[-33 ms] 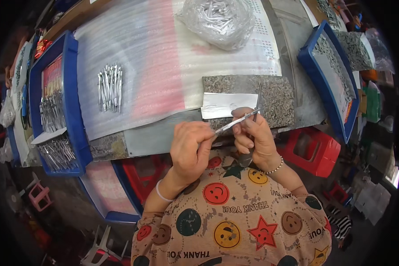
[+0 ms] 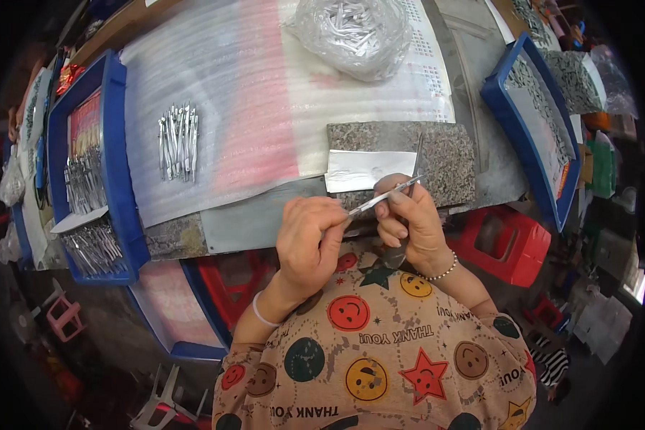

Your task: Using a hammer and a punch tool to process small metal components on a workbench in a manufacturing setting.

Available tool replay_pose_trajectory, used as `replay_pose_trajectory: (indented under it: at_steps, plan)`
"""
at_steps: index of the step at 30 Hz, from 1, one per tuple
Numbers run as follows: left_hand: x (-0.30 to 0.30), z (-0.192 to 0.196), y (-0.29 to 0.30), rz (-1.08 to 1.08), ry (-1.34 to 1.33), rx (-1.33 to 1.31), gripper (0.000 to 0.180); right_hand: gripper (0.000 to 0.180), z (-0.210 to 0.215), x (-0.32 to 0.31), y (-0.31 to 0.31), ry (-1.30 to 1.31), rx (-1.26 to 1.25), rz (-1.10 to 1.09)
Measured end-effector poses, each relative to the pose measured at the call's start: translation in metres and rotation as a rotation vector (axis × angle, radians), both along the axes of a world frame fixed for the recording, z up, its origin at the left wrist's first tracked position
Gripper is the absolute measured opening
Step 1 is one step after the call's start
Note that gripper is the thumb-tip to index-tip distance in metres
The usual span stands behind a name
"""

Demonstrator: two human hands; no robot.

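At the near edge of the worktop point(image 2: 265, 222), both hands are pinched onto the same thin metal tool point(image 2: 387, 195), looks like tweezers or something similar. The left hand point(image 2: 309, 240) is curled closed round its lower end, the right hand point(image 2: 408, 218) has fingertips closed on the upper part, and the tip pokes out over a speckled stone slab point(image 2: 444, 161). A white paper strip point(image 2: 369, 170) lies on that slab, just beyond the hands.

Packaging-wise: a clear plastic bag point(image 2: 355, 32) full of silvery pieces sits at the far side, on a ribbed white foam sheet point(image 2: 251, 100) with a pinkish band. A loose bunch of metal pieces point(image 2: 178, 142) lies on the foam to the left. A blue tray point(image 2: 115, 165) on the left holds more of them, and another blue tray point(image 2: 512, 107) is off to the right. Can't make out any labels properly.
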State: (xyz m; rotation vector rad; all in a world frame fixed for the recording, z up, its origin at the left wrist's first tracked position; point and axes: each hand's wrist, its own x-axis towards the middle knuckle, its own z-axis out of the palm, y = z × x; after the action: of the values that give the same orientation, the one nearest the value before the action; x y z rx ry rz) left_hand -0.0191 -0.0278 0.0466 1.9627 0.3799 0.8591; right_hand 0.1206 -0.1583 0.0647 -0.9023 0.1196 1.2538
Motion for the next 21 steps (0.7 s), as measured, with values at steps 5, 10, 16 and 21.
replay_pose_trajectory:
  at_steps: [5,10,16,21]
  plan:
    - [-0.002,0.008,-0.006,-0.025,0.172,-0.299,0.015,0.011,0.000,-0.001,0.006,-0.178,-0.064,0.020]
    - [-0.002,0.000,-0.010,-0.098,0.132,-0.789,0.018,0.009,0.003,-0.009,0.011,-0.289,-0.061,0.078]
    - [-0.001,0.011,-0.009,-0.101,0.200,-0.543,0.021,0.008,0.001,-0.010,0.012,-0.314,-0.053,0.104]
    - [-0.006,0.002,-0.012,-0.112,0.113,-0.685,0.024,0.008,0.002,-0.014,0.015,-0.326,-0.048,0.136]
